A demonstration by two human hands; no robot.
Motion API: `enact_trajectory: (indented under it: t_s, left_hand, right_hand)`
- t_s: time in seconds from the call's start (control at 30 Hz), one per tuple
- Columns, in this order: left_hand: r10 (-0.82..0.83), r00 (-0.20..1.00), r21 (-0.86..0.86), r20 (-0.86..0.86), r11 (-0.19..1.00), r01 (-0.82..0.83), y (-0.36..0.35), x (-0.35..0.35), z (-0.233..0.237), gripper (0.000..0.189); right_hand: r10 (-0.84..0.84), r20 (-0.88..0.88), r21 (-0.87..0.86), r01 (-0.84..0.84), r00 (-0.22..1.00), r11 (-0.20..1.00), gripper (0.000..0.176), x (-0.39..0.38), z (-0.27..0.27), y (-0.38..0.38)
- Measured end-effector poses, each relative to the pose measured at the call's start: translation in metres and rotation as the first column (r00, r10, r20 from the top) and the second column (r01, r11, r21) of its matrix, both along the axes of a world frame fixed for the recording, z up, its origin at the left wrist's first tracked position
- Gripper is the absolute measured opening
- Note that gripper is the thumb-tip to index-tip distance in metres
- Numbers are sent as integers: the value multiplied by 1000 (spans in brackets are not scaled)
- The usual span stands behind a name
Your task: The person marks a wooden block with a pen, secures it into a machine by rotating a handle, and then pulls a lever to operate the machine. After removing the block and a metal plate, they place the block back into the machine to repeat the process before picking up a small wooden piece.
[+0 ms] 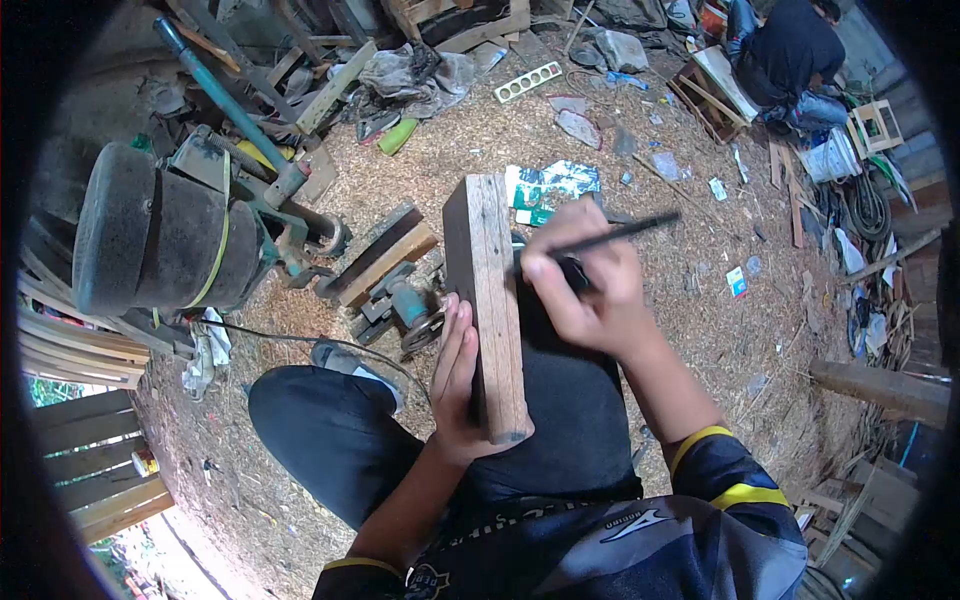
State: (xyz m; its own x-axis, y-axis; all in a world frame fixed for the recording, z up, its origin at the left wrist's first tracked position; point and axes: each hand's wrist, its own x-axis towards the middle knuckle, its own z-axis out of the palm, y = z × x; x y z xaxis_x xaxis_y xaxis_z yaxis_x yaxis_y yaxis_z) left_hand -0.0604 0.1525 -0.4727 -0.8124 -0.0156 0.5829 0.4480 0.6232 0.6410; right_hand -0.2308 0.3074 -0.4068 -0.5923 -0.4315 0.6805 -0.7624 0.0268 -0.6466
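Observation:
A long wooden block [495, 310] with a pale top face and darker side stands lengthwise over my right thigh. My left hand [460, 375] holds it from the left side and under its near end, fingers along the dark face. My right hand [590, 285] is closed on a thin dark stick-like tool [635, 228], whose far end points up and to the right. Its other end, by the block's right edge, is hidden at my fingers. Small dark marks dot the block's top face. Something black shows inside my right hand, too blurred to name.
Beyond the block lie a green and silver packet [550, 190], two wood pieces [385, 255] and a teal tool [408, 303] on the shavings. A large machine [170, 230] stands left. A power strip [528, 82] is farther off. Another person [795, 55] sits at the upper right.

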Motion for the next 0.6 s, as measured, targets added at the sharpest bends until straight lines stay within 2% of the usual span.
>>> enact_trajectory:
  t_s: [0.03,0.13,0.23,0.3,0.37,0.53,0.6]
  left_hand:
    - [-6,1000,-2,-7,1000,6,1,0,0,103]
    - [-13,999,-15,-31,1000,13,5,-1,2,102]
    - [-4,999,-42,-53,999,2,7,-1,4,100]
    - [-7,997,-57,-71,998,3,6,-2,5,99]
    - [-10,997,-52,-72,999,6,7,-1,6,99]
    - [-15,999,-55,-41,998,13,11,1,6,100]
    - [-21,998,-58,-53,998,18,12,0,3,101]
  right_hand:
    - [-65,-23,27,66,998,997,8,-6,6,-2]
    - [-87,38,-17,87,996,996,8,-21,10,-5]
    - [-91,-85,34,94,992,995,10,-14,14,6]
    - [36,-98,79,-28,995,996,12,-3,20,15]
    - [60,-68,69,-55,996,996,12,7,22,18]
    - [-97,-76,42,100,992,994,11,-10,17,10]
    - [-126,-8,23,126,992,992,10,-20,22,3]
